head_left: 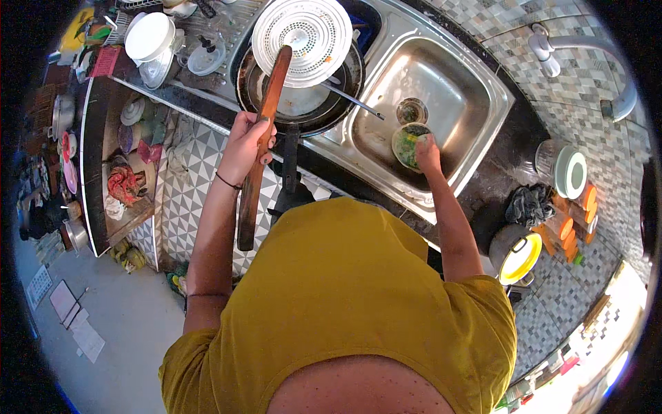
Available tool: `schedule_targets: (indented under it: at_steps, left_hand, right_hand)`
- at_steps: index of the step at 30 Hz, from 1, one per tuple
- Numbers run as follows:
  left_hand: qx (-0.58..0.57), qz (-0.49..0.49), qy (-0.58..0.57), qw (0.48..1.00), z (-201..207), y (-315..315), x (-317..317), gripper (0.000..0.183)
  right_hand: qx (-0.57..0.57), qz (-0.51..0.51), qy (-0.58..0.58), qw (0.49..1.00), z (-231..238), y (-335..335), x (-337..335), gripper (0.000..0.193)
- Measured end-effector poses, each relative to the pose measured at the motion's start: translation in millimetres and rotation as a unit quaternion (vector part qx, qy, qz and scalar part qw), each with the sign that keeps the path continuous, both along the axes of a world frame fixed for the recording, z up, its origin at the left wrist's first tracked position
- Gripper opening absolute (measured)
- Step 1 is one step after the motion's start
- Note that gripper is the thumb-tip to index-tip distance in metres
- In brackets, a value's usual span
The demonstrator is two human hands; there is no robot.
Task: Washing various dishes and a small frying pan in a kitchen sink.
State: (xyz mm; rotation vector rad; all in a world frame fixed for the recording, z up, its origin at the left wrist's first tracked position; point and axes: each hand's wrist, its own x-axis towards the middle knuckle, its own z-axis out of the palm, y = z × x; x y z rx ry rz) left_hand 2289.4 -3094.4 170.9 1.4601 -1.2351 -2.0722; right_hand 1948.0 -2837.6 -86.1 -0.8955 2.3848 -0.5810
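Note:
My left hand [252, 148] is closed around a long, flat brown wooden paddle [249, 207], held over the counter's front edge. Its upper end overlaps a white perforated metal disc [303, 34] resting over a dark frying pan [248, 93]. Down in the steel sink [469, 90], my right hand [428, 153] reaches to a small round bowl [402, 146] with green and yellowish stuff in it. The right fingers are drawn together at the bowl; what they grip is hidden. Just beyond the bowl lies the sink's drain [412, 110].
A thin metal rod [355, 101] juts from the pan toward the sink. The curved tap [586, 43] rises at the right wall. Right of the sink stand jars [571, 172], a black plastic bag [529, 205] and a pot [517, 255]. White dishes [149, 36] crowd the left counter.

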Motion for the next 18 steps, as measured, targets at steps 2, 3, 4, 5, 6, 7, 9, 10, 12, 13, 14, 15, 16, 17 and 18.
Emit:
schedule_targets:
  at_steps: [2,3,4,5,6,7,9,10,12,13,14,15,16,17,18]
  left_hand:
    - [-0.003,0.003,0.007,1.000,0,0,1,0.014]
    - [-0.003,0.004,0.006,1.000,-1,1,1,0.014]
    - [-0.003,0.006,0.008,1.000,-1,1,2,0.014]
    - [-0.002,0.008,0.010,1.000,-1,1,2,0.014]
    - [-0.002,0.009,0.010,1.000,-1,2,2,0.014]
    - [-0.001,0.009,0.007,1.000,-1,2,2,0.014]
    - [0.000,0.013,0.004,1.000,-1,3,4,0.014]
    - [0.000,0.009,0.007,1.000,0,3,4,0.014]
    - [0.000,0.005,0.011,1.000,1,3,3,0.014]
    - [0.006,0.008,0.009,1.000,3,3,2,0.014]
    - [0.011,0.012,0.007,1.000,4,3,1,0.014]
    - [0.011,0.013,0.007,1.000,5,4,1,0.014]
    - [0.010,0.013,0.004,1.000,5,4,1,0.014]
    - [0.009,0.014,0.000,1.000,5,5,1,0.014]
    - [0.009,0.015,0.000,1.000,4,5,3,0.014]
  right_hand:
    - [0.017,-0.029,-0.046,0.998,6,-6,5,0.034]
    - [0.017,-0.029,-0.047,0.998,7,-8,6,0.034]
    - [0.018,-0.019,-0.061,0.998,10,-9,7,0.034]
    - [0.019,-0.009,-0.075,0.997,12,-10,8,0.034]
    - [0.018,-0.007,-0.075,0.997,15,-11,9,0.034]
    - [0.034,-0.007,-0.059,0.998,24,-15,13,0.033]
    - [0.050,-0.004,-0.043,0.998,27,-18,15,0.033]
    - [0.068,0.007,-0.020,0.997,25,-18,13,0.035]
    - [0.087,0.018,0.004,0.996,21,-15,12,0.038]
    - [0.098,0.010,0.008,0.995,21,-16,13,0.036]
    - [0.110,0.001,0.012,0.994,21,-16,13,0.035]
    - [0.110,0.003,0.012,0.994,20,-16,13,0.035]
    - [0.117,0.004,0.018,0.993,19,-15,13,0.035]
    - [0.123,0.005,0.024,0.992,17,-15,12,0.036]
    - [0.123,0.006,0.025,0.992,16,-14,11,0.036]
